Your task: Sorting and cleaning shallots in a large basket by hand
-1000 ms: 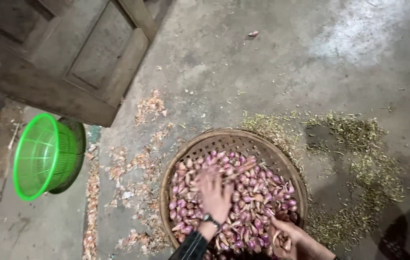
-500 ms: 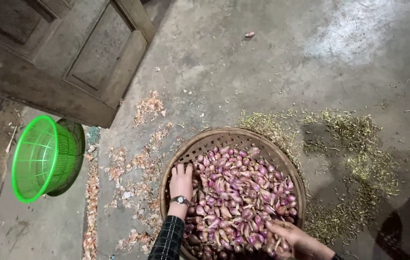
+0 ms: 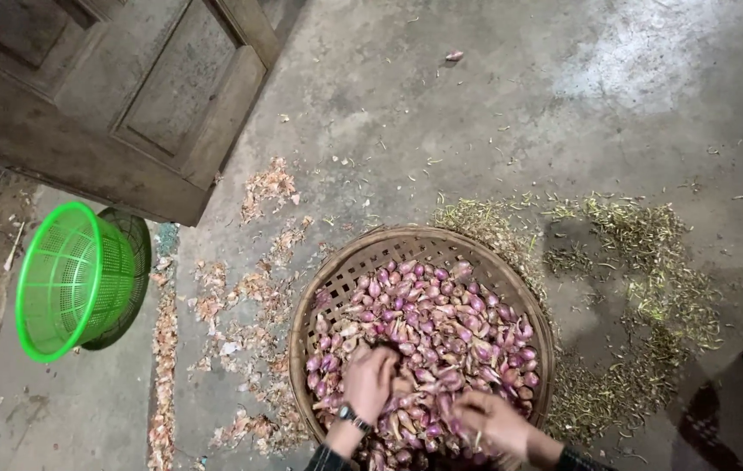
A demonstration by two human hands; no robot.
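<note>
The heap of small purple-pink shallots (image 3: 428,336) fills the round woven bamboo basket (image 3: 337,283) on the grey concrete floor (image 3: 476,122), with both hands buried in its near side: the left hand (image 3: 370,381) curls loosely over bulbs, the right hand (image 3: 489,420) closes its grip on a few, though I cannot tell exactly which. Judging by the papery pink skins (image 3: 258,288) and dry green-brown trimmings (image 3: 642,262) strewn around the basket, much cleaning looks done, yet the heap remains large. A green plastic colander (image 3: 71,279) lies tipped beside the dark wooden door (image 3: 127,96).
</note>
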